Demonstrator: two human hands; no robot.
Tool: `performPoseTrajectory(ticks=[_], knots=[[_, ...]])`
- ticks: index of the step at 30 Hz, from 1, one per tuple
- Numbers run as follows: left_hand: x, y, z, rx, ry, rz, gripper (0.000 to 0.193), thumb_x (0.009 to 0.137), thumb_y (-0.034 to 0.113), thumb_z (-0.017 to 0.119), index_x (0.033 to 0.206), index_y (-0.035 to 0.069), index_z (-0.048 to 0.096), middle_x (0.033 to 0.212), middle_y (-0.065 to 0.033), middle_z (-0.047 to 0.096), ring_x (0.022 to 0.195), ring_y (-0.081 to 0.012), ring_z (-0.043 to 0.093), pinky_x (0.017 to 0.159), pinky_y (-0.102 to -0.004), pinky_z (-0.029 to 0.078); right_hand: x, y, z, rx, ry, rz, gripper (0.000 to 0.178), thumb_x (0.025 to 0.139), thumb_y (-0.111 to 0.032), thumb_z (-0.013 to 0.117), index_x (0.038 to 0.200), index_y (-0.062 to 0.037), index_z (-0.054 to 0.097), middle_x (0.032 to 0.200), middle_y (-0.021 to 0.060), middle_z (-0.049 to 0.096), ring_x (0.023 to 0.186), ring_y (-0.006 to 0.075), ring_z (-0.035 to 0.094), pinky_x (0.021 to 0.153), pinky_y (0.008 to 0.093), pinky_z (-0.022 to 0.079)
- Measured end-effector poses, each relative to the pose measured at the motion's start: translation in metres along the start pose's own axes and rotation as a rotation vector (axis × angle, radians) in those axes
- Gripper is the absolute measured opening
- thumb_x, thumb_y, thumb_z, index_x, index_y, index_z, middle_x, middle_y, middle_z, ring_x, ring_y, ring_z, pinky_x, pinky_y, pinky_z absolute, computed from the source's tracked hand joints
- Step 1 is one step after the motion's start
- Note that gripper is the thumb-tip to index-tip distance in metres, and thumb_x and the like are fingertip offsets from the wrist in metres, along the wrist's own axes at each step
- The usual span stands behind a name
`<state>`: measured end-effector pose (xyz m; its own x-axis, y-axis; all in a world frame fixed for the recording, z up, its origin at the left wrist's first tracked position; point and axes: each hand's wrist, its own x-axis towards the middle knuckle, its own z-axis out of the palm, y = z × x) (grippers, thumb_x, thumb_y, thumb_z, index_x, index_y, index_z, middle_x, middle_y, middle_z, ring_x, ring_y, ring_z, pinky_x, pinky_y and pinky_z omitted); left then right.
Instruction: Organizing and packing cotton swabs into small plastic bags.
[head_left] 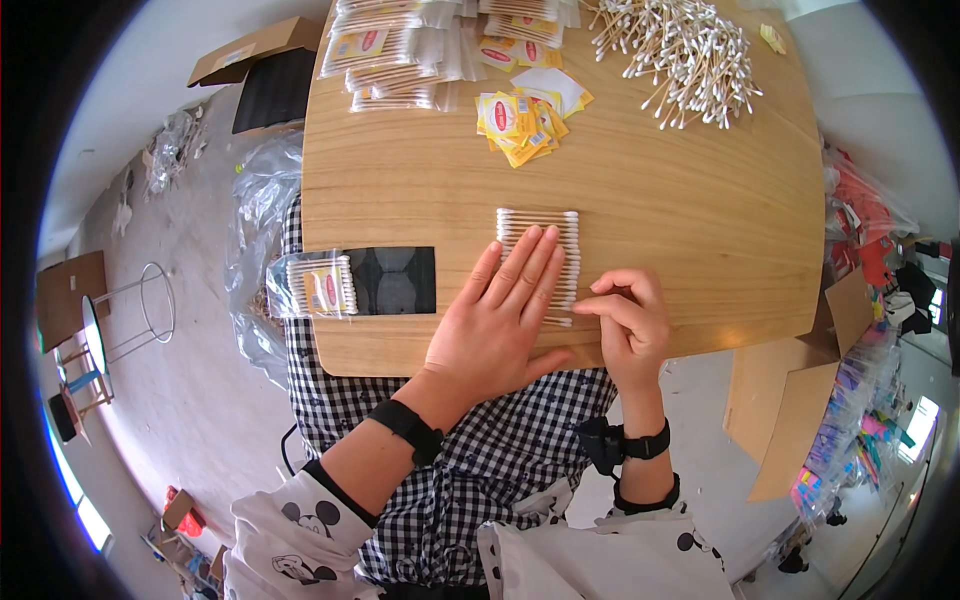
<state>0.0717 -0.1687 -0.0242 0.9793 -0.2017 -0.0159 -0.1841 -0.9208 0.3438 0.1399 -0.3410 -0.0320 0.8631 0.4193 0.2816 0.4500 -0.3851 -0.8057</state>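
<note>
My left hand lies flat, fingers stretched out together, over a neat row of cotton swabs with white tips and wooden sticks. The hand hides most of the row's middle. Beside the row's lower right end is my right hand, its fingers bent, with a gap between thumb and forefinger and nothing visible in them. One fingertip is close to the swab tips; whether it touches them I cannot tell. To the left, a clear bag of swabs with a yellow card rests at the left end of a black strip.
Filled swab bags are stacked at the far left of the wooden table. Yellow cards lie in a pile beside them. A heap of loose swabs is at the far right. An open cardboard box stands beyond the right edge.
</note>
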Motion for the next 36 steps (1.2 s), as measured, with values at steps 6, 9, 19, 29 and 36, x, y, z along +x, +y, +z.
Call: performPoseTrajectory(ticks=[6, 9, 19, 29, 36], knots=[[0.001, 0.0, 0.0, -0.01, 0.0, 0.001, 0.1, 0.086, 0.071, 0.047, 0.149, -0.005, 0.031, 0.159, -0.0178, 0.026, 0.15, -0.0285, 0.02, 0.122, -0.0441, 0.015, -0.001, 0.004, -0.001, -0.072, -0.036, -0.043, 0.021, 0.069, 0.009, 0.062, 0.07, -0.0106, 0.071, 0.086, 0.0024, 0.061, 0.081, 0.0218, 0.055, 0.068, 0.0331, 0.044], [0.0, 0.0, 0.001, -0.003, -0.002, 0.002, 0.1, 0.086, 0.071, 0.047, 0.149, -0.005, 0.031, 0.159, -0.0175, 0.026, 0.15, -0.0283, 0.02, 0.122, -0.0441, 0.015, 0.0, 0.004, -0.001, -0.071, -0.042, -0.046, 0.021, 0.068, 0.008, 0.062, 0.069, -0.0112, 0.071, 0.086, 0.002, 0.061, 0.08, 0.022, 0.054, 0.069, 0.0334, 0.043], [0.002, -0.001, 0.0, -0.017, 0.014, 0.009, 0.099, 0.086, 0.07, 0.046, 0.148, -0.005, 0.032, 0.159, -0.0177, 0.027, 0.149, -0.0288, 0.021, 0.121, -0.0444, 0.016, 0.001, 0.004, 0.001, -0.094, -0.006, -0.049, 0.018, 0.071, 0.008, 0.063, 0.072, -0.0088, 0.067, 0.085, 0.0026, 0.06, 0.081, 0.0229, 0.054, 0.071, 0.0343, 0.043], [0.001, -0.001, -0.003, -0.036, 0.017, 0.008, 0.094, 0.087, 0.067, 0.046, 0.147, -0.005, 0.036, 0.158, -0.0175, 0.03, 0.148, -0.0286, 0.024, 0.12, -0.0446, 0.02, 0.019, -0.029, -0.013, -0.324, -0.284, -0.104, 0.018, 0.069, 0.003, 0.07, 0.08, -0.0088, 0.062, 0.082, 0.0021, 0.058, 0.078, 0.0235, 0.055, 0.071, 0.036, 0.045], [0.002, -0.001, -0.002, -0.032, 0.055, 0.019, 0.092, 0.088, 0.066, 0.049, 0.145, -0.006, 0.038, 0.156, -0.0183, 0.033, 0.147, -0.0287, 0.027, 0.12, -0.0449, 0.02, 0.038, -0.047, -0.01, -0.609, -0.525, -0.197, 0.015, 0.069, -0.005, 0.068, 0.071, -0.007, 0.053, 0.075, 0.0054, 0.054, 0.076, 0.024, 0.057, 0.071, 0.0376, 0.047]])
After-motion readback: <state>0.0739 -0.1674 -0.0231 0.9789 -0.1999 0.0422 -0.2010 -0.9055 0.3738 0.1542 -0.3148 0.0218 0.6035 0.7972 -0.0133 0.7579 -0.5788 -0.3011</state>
